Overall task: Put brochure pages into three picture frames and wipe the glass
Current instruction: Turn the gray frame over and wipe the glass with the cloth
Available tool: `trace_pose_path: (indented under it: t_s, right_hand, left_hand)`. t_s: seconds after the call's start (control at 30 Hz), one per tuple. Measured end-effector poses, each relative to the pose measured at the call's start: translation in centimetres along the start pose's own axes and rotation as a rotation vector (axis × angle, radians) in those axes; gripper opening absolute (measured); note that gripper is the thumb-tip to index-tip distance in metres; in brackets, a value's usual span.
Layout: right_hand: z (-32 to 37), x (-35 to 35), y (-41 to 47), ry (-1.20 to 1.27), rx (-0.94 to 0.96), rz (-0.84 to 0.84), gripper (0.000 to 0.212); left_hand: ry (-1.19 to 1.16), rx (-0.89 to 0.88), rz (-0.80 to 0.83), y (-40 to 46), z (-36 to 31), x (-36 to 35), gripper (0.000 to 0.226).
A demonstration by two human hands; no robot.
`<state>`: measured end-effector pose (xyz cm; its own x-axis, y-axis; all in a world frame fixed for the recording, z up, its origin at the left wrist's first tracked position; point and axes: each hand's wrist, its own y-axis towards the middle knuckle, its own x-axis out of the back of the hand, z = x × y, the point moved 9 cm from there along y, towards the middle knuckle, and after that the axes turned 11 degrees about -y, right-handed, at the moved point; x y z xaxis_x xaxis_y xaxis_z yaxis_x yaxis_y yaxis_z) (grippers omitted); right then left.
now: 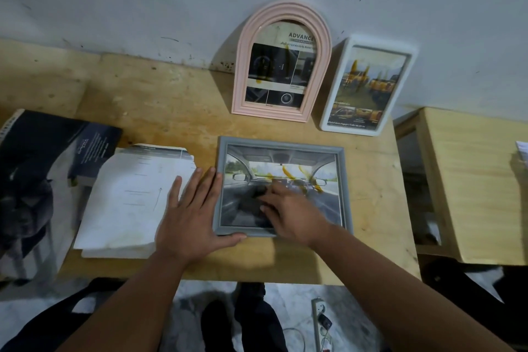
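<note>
While our left hand [191, 217] lies flat and spread on the table [160, 100], fingers against the left edge of the grey frame [281, 143] and thumb hooked along its near rail, it grips nothing and only pins the frame; our right hand [288, 213] rests on the glass with the fingers curled over something small and dark [259, 193], which we take for a wiping cloth or pad, though blur keeps us from telling what it is. The grey frame lies face up near the table's front edge, already holding a car-interior page; yellow streaks [285, 173] show on the glass above the right hand. The pink arched frame [243, 71] and the white frame [380, 130] lean against the wall behind, both filled, both with yellowish marks of their own; a stack of loose pages [128, 203] sits just beside the left hand.

We judge the step to be wiping this glass; to do it well we should press lightly and evenly, work from the clean area toward the streaks and off the edge rather than smearing them back, turn the wiper to a fresh face as it loads, and let the left hand brace so the frame cannot slide toward the table's edge; the corners under the rail want a fingertip pass.
</note>
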<state>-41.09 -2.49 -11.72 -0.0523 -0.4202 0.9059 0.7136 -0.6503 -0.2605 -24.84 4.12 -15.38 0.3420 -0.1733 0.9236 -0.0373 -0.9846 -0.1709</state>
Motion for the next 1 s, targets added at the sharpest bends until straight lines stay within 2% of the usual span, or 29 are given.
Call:
trace_pose_path:
  t_s: [0.07,0.1,0.23,0.27,0.37,0.5,0.67,0.7,0.77,0.83,0.9,1.0]
  right_hand:
    - [0.1,0.1,-0.3,0.075,0.072,0.128,0.027]
    - [-0.3,0.8,0.2,0.105,0.077,0.140,0.026]
    - [-4.4,5.1,3.7,0.065,-0.099,-0.189,0.026]
    - [-4.9,5.0,4.3,0.008,-0.145,-0.213,0.028]
    - [-4.3,2.5,4.6,-0.054,-0.198,-0.168,0.030]
    - [-2.5,0.9,1.0,-0.038,-0.109,-0.092,0.034]
    - [-0.5,-0.5,-2.1,0.108,0.060,0.174,0.029]
    - [-1.0,0.6,-1.3,0.127,0.058,0.152,0.028]
    - [-3.2,3.6,1.0,0.143,-0.035,-0.044,0.028]
    - [-5.4,5.5,3.0,0.057,-0.147,-0.212,0.032]
    - [-5.7,4.7,4.1,-0.071,-0.178,-0.199,0.033]
    - [-4.6,2.2,3.0,-0.099,-0.104,-0.091,0.032]
  left_hand:
    - [0.003,0.002,-0.002,0.0,-0.1,0.1,0.133]
    - [0.001,0.002,0.001,0.0,-0.1,0.1,0.133]
    - [0.006,0.004,-0.003,-0.1,-0.1,0.0,0.133]
    - [0.007,0.003,-0.005,-0.1,-0.1,0.0,0.133]
    - [0.009,0.002,-0.018,-0.1,-0.2,0.1,0.133]
    - [0.006,-0.002,-0.028,-0.2,-0.1,0.1,0.133]
    - [-0.005,-0.009,-0.035,-0.2,-0.3,0.2,0.132]
    - [-0.004,-0.010,-0.034,-0.2,-0.3,0.2,0.132]
    - [-0.001,-0.007,-0.029,-0.2,-0.3,0.2,0.132]
    - [0.006,-0.002,-0.028,-0.3,-0.3,0.2,0.133]
    - [0.009,0.000,-0.030,-0.3,-0.4,0.1,0.133]
    - [0.015,0.007,-0.027,-0.2,-0.2,0.0,0.134]
